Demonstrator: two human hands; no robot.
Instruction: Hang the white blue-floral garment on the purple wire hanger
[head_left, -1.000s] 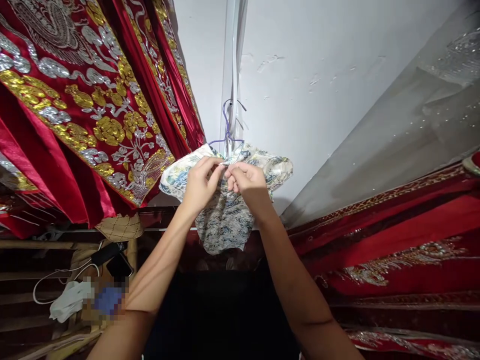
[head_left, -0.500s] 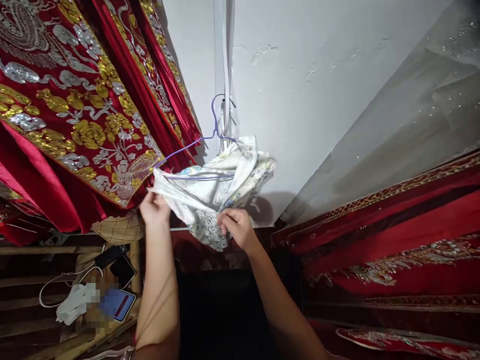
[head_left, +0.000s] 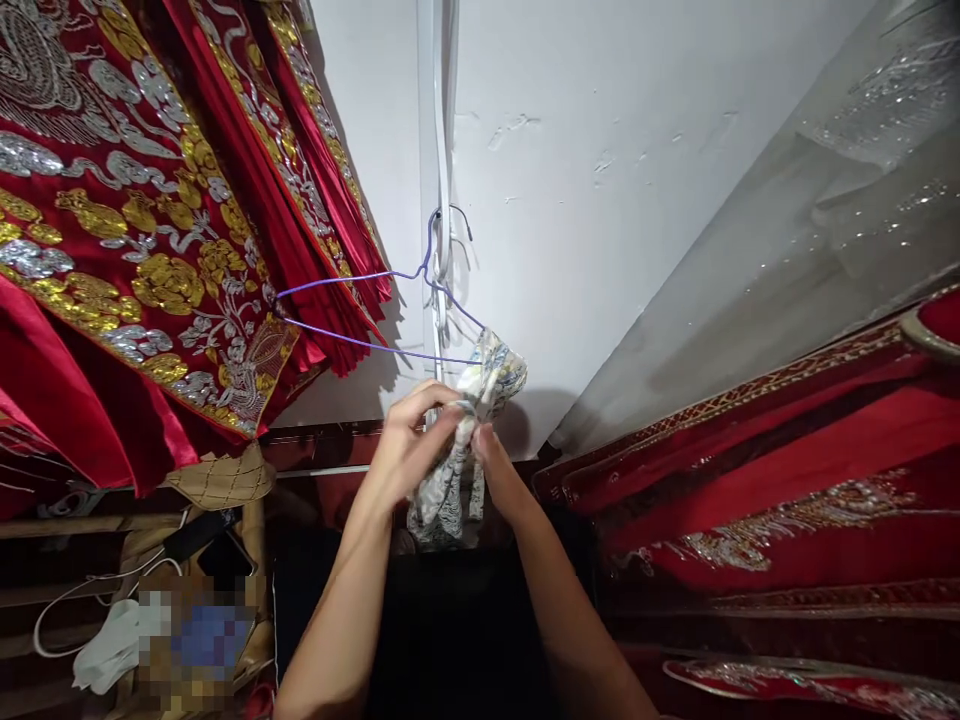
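Note:
A small white garment with blue and yellow print (head_left: 491, 375) is bunched at the right end of a purple wire hanger (head_left: 352, 312). The hanger's hook sits on a white strip on the wall (head_left: 429, 120). My left hand (head_left: 409, 440) grips the bunched cloth from the left. My right hand (head_left: 491, 465) holds the same cloth from the right, just below the hanger's end. The lower part of the garment hangs down between my two hands. The left arm of the hanger is bare.
Red robes with gold and silver embroidery (head_left: 135, 230) hang at the left. More red embroidered cloth (head_left: 787, 480) and a grey sheer fabric (head_left: 810, 220) lie at the right. A wooden shelf (head_left: 90, 520) at lower left holds white cable, cloth and a phone.
The garment has slid off the left side of the hanger and is gathered at its right end. Both hands came together on the bunched cloth.

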